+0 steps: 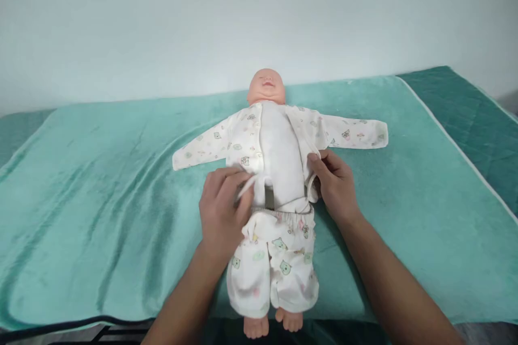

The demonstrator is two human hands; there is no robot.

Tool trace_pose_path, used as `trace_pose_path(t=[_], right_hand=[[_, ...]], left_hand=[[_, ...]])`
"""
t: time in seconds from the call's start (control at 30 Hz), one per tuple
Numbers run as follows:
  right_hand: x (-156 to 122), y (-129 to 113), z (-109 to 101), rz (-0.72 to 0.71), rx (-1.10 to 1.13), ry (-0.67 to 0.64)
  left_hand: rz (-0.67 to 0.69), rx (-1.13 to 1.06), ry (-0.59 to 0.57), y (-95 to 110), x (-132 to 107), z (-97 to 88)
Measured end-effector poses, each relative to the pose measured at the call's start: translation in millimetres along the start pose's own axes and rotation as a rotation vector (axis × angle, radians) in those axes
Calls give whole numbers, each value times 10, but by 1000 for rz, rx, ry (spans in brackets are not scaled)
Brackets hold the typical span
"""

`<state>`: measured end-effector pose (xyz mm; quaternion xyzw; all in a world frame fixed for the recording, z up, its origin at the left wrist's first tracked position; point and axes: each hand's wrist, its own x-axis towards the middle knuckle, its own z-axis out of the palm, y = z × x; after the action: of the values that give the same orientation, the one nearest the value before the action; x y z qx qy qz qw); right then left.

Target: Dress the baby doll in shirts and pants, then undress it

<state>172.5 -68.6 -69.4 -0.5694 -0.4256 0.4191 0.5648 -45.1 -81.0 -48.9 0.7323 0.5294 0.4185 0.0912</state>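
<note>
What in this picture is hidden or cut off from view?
Head view:
- The doll's hands, inside the jacket sleeves.
- The left hand's grip on the tie, behind its own knuckles.
- The right hand's fingertips, curled out of sight at the jacket edge.
- Both elbows, past the bottom edge.

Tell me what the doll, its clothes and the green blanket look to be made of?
The doll: likely soft vinyl or plastic, smooth with a slight sheen on head and feet. The jacket and trousers: thin matte cotton-like knit, printed, creasing softly. The blanket: plush fleece, judging by its brushed streaks of nap.
</note>
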Motion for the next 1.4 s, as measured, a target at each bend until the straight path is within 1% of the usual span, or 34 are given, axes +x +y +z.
trace_pose_path(t=[0.07,0.13,0.17,0.2,0.23,0.27,0.3,0.37,0.43,0.5,0.57,0.67,0.73,0.8,0.87,0.93,0.97,1.0,1.03,1.07,1.1,1.13,1.17,1.2,1.27,1.4], right_hand=[[14,13,-10,43,58,-10],[30,36,-31,39,86,-27],[40,47,-45,23,94,-36],[51,57,-61,-2,104,-42],[63,63,-79,-28,116,-40],[76,64,-96,-50,133,-29],[91,61,-115,-65,157,-11],[129,42,-157,-70,220,30],[180,19,-223,-64,283,53],[236,13,-338,-76,317,80],[285,41,-519,-85,289,154],[312,130,-870,-26,136,281],[296,195,-1089,-31,-19,339],[262,245,-1236,-107,-231,433],[216,272,-1279,-235,-475,546],[155,270,-1217,-407,-677,614],[116,259,-1152,-506,-748,604],[73,242,-1070,-601,-801,551],[28,223,-979,-681,-844,454],[-18,202,-885,-738,-883,327],[-61,183,-794,-769,-926,185],[-98,166,-714,-778,-972,63],[-128,153,-648,-774,-1015,-32],[-149,142,-600,-763,-1050,-87],[-170,132,-553,-729,-1095,-106],[-171,137,-564,-616,-1183,-58]], left_hand=[[-201,-152,134,-96,-20,49],[-428,-299,265,-249,4,89],[-502,-371,322,-344,30,102],[-547,-439,378,-448,59,109],[-562,-500,392,-560,86,108],[-552,-518,460,-675,107,97],[-545,-504,501,-790,119,77],[-573,-395,499,-999,104,12],[-610,-266,455,-1151,48,-75],[-625,-144,432,-1225,-27,-161],[-628,-18,392,-1228,-100,-224],[-629,123,316,-1155,-178,-259],[-632,163,295,-1099,-206,-252],[-641,187,281,-1060,-217,-236],[-657,211,266,-1038,-219,-218],[-620,259,282,-1019,-219,-199],[-555,296,301,-1007,-220,-188],[-457,337,317,-991,-222,-176],[-333,374,318,-972,-226,-163],[-197,397,291,-950,-230,-149],[-73,401,234,-928,-235,-135],[28,389,156,-906,-238,-123],[104,370,72,-886,-240,-113],[154,351,0,-870,-239,-105],[185,325,-90,-851,-232,-98],[129,281,-130,-852,-218,-100]])
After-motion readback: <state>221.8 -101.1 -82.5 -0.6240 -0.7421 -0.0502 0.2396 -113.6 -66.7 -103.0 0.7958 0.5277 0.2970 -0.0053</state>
